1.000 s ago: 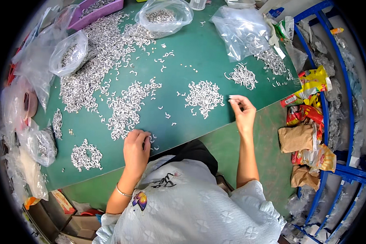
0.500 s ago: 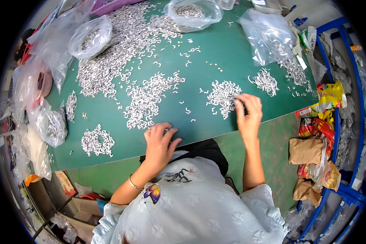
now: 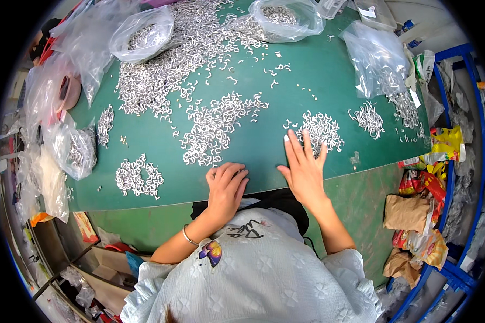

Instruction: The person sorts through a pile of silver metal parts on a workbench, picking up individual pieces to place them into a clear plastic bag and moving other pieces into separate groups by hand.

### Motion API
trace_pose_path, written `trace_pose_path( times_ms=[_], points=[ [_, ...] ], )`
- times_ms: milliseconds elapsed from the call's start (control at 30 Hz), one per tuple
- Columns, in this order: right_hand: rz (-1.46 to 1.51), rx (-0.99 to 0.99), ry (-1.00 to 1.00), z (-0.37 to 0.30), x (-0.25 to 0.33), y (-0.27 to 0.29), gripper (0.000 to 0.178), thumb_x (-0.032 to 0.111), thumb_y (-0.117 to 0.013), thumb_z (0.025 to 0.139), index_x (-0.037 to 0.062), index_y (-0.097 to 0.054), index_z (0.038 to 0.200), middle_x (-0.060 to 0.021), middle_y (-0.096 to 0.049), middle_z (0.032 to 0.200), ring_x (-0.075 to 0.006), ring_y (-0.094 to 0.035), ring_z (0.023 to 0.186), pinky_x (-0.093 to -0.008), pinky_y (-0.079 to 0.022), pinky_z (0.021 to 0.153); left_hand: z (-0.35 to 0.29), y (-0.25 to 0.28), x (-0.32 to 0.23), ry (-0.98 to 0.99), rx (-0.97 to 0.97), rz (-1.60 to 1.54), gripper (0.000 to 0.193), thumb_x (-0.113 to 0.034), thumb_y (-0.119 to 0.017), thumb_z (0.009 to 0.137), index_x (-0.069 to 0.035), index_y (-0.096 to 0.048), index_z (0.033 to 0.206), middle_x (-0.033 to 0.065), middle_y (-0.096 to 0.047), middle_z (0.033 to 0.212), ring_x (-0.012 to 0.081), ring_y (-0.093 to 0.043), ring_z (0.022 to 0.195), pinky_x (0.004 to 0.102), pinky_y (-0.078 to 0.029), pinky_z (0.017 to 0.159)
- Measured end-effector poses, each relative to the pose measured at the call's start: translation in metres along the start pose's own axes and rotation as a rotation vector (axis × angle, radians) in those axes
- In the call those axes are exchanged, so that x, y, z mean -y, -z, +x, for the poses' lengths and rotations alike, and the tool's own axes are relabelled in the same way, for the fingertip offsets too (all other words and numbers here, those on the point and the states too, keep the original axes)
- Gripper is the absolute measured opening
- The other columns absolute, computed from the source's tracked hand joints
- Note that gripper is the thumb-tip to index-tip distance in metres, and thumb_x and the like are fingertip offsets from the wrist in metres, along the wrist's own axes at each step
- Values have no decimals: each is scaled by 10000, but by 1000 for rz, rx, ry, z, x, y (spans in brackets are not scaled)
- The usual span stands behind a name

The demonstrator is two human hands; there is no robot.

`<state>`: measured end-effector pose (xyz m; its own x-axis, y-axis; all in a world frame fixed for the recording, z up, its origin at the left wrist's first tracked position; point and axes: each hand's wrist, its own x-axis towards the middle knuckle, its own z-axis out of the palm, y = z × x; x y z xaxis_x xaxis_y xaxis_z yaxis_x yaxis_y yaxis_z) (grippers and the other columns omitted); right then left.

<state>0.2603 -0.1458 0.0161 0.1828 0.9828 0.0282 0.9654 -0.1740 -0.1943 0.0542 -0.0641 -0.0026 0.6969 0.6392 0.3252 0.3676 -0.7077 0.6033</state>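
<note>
Plainly, two hands show: the right hand [image 3: 305, 173], fingers spread apart, overlaps one pile of curved silvery pieces [image 3: 324, 129] right of centre; the curled left hand's [image 3: 226, 188] grip I cannot tell. Two open plastic bags [image 3: 310, 21] sit along the top.

Silvery, curved, metal-looking pieces [image 3: 207, 134] lie on the smooth green tabletop [image 3: 258, 169]; on its far right, a glossy clear plastic bag [image 3: 364, 54].

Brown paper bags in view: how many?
2, both by the blue rack right of the green table: an upper bag and a crumpled lower bag. Others may be hidden among the packaging.
</note>
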Motion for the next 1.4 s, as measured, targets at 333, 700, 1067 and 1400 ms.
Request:
trace_pose_path(
  times_ms=[333,700,1067,1400],
  points=[
    [206,-455,-127,34,-14,-4,222,115,-721,799,93,-683,1017,-62,-578,1140,-295,-491,1185,-573,-207,1062,11,3,-6,59,-44,2,256,-4,-715,769,-57,-641,1009,73,-572,1088,265,-537,1065,418,-331,897],
    [151,-457,13,55,-12,-8,90,77,-715,770,74,-653,835,-16,-598,984,-235,-544,1051,-499,-277,1012,-3,19,-1,211,-75,-29,325,-1,-708,771,-64,-629,1080,70,-576,1092,261,-534,1064,396,-329,914],
    [523,-280,223,14,53,-18,145,48,-729,748,54,-667,878,-29,-634,943,-234,-589,970,-443,-335,949,-36,39,-4,372,-242,-120,351,23,-710,775,-39,-632,1111,116,-609,1058,280,-578,987,343,-435,835],
    [664,-76,286,9,63,-18,302,4,-636,833,-11,-650,1134,-142,-622,1234,-351,-555,1187,-464,-406,1002,-83,28,15,1108,249,-1490,326,-165,-460,1015,77,-579,1199,191,-668,1093,275,-657,1010,336,-523,886]
  ],
)
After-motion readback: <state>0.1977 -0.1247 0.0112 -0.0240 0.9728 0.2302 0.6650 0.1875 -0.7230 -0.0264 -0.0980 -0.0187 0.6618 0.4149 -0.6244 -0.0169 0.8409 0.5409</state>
